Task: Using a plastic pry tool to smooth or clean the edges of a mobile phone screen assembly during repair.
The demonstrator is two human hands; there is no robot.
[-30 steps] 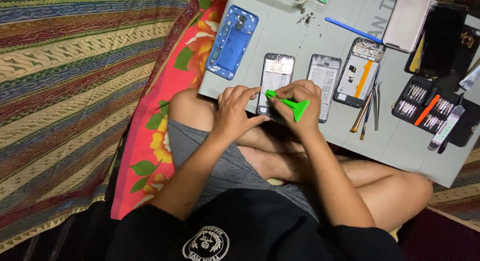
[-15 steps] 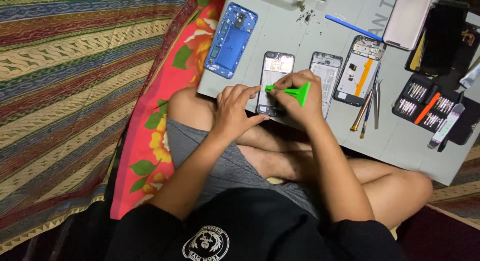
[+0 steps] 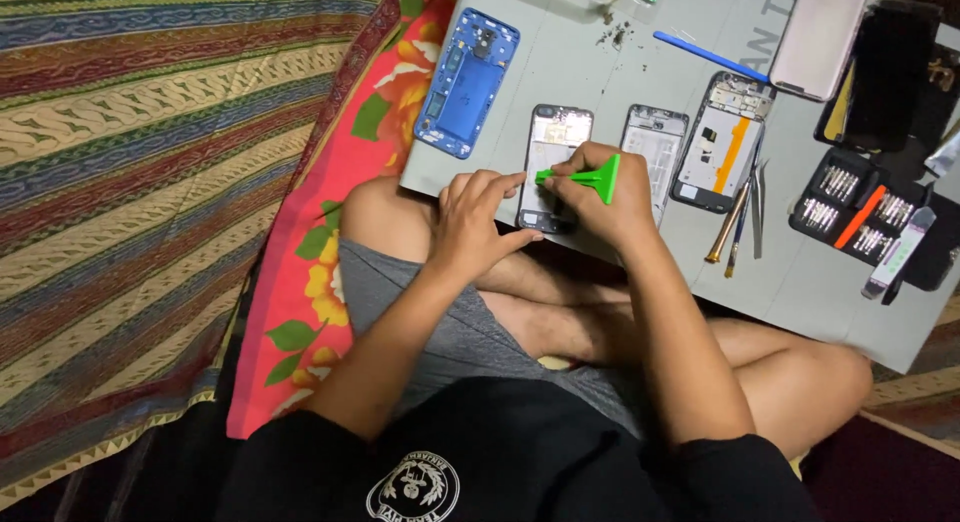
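Opened phone chassis lies on the grey work mat, at its near edge, just above my knees. My left hand presses on the chassis's near left corner, fingers spread, grasping nothing. My right hand grips a green plastic pry tool, its tip laid across the chassis. Left of it lies a blue phone frame; to the right, a second open chassis, then tweezers and a screwdriver bit case.
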